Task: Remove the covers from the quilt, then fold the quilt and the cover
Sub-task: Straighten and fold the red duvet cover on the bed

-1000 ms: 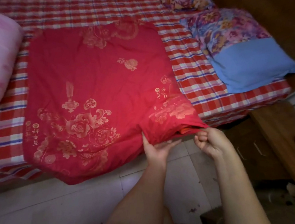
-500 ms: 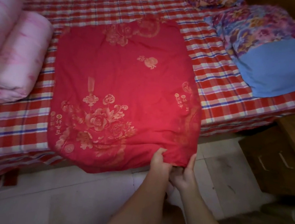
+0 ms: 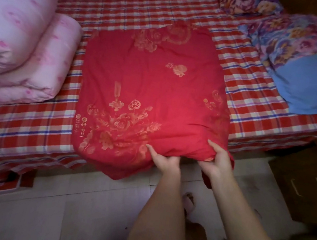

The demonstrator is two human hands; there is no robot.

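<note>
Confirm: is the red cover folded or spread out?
Folded. The red cover lies as a compact rectangle on the checked bed; left hand and right hand grip its bunched near edge.

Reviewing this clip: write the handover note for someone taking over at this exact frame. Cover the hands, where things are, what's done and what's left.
Left hand: grips the near edge of the red cover, thumb on top.
Right hand: grips the same edge, just to the right.
Red cover: folded into a rectangle on the checked bed sheet, near end hanging over the bed edge.
Pink quilt: folded bundle on the bed, left of the cover.
Done: cover appears to be off; quilt folded.
Left: probably one more fold of the cover away from the body, then smooth it.
</note>
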